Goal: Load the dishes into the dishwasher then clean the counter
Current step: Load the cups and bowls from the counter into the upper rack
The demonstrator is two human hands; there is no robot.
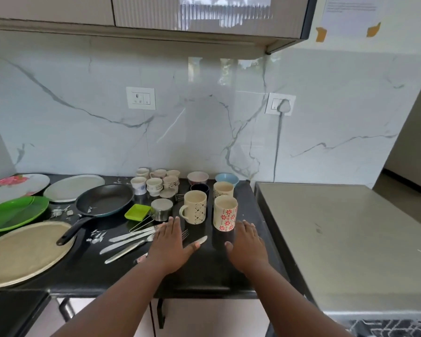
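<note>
Dirty dishes crowd a black counter (204,276). My left hand (170,246) lies flat with straight fingers over a fork and knives (129,242). My right hand (247,244) lies flat and open just in front of a cream mug with red flowers (225,212). Behind my left hand stands a cream mug with a dark pattern (195,206). A black frying pan (103,200) sits left of centre, with several small cups (156,183) and bowls (197,177) behind. Plates lie at the left: a green plate (12,212), a large tan plate (22,251) and a steel plate (73,187).
A grey appliance top (345,242) adjoins the counter on the right. A green square dish (137,211) and a steel container (161,209) stand mid-counter. White scraps (96,235) are scattered near the pan handle. Cabinet doors (204,317) sit under the counter's front edge.
</note>
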